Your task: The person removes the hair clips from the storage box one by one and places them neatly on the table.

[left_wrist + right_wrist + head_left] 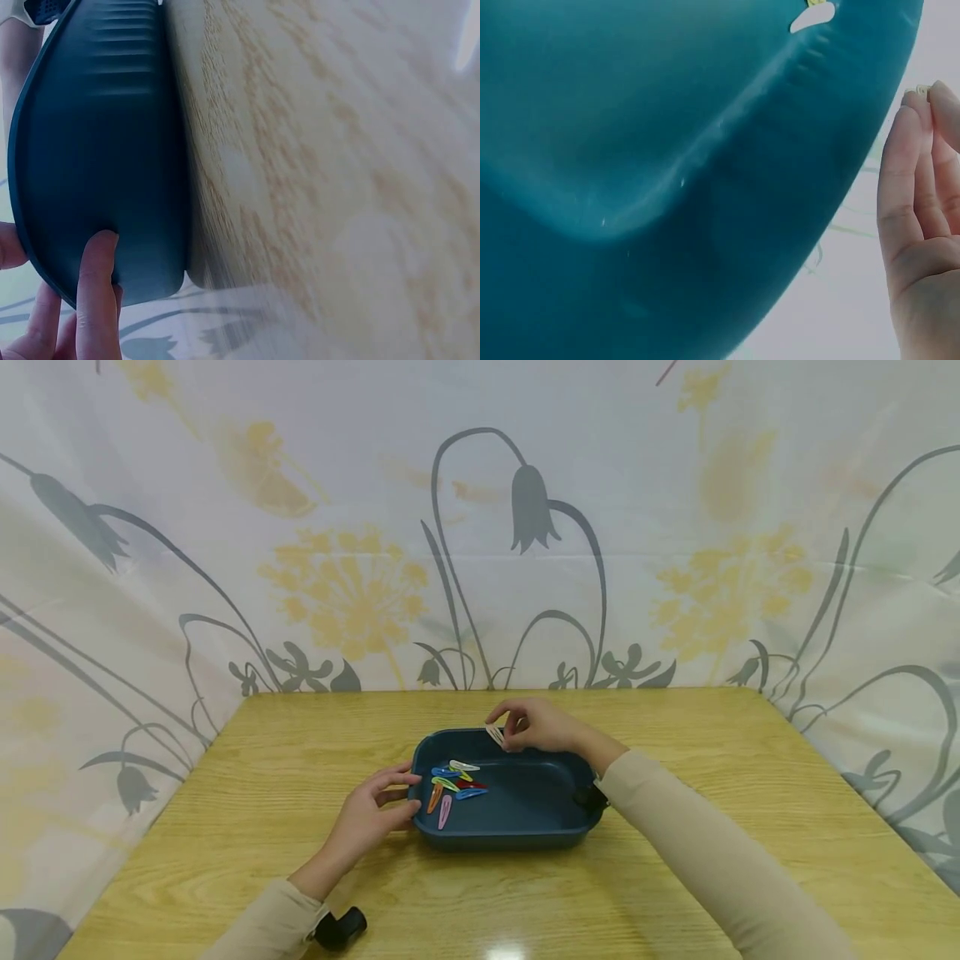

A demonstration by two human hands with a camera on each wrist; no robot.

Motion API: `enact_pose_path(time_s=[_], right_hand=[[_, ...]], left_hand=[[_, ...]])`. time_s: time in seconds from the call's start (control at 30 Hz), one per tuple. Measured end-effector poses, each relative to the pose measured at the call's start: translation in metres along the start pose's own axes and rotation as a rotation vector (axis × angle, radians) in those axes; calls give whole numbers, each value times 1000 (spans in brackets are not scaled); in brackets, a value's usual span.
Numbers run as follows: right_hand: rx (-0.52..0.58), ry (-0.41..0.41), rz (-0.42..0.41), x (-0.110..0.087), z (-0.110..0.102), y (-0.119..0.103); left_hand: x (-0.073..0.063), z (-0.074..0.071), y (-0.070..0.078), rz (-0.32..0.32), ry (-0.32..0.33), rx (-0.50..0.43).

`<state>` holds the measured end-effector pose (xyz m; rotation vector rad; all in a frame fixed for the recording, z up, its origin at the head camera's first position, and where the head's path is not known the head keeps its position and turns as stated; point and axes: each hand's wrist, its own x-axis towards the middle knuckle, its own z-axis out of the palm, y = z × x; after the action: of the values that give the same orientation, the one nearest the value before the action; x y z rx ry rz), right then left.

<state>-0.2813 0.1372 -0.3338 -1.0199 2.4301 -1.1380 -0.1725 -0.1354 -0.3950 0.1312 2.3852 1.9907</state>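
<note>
A dark blue rectangular tray [517, 839] holds several colourful snap hair clips, bunched in its left half. Among them are an orange clip [435, 797], a pink clip [445, 812] and a white clip [465, 766]. My left hand [378, 802] grips the tray's left end; in the left wrist view, fingers [97, 300] lie against the outer wall, with another digit across the rim. Above the far rim, my right hand [540, 727] pinches a pale hair clip [495, 735] between thumb and fingertips. Only the tip of that clip shows in the right wrist view.
The tray stands on a wood-grain table [300, 743]. Behind the table hangs a flower-patterned curtain [480, 610]. Black wrist devices are strapped at both cuffs, the left one [341, 929] near the table's front, the right one [591, 797] over the tray's right end.
</note>
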Motion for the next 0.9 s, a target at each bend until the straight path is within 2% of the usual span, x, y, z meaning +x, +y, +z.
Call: enact_pose_path(time_s=[0.27,0.9], right_hand=[[-9,26,18,-11,-13,4],[81,111,92,-43,-39,28]], left_hand=[[0,0,-1,-5,-3,-14],[0,-1,0,2,-13,-22]])
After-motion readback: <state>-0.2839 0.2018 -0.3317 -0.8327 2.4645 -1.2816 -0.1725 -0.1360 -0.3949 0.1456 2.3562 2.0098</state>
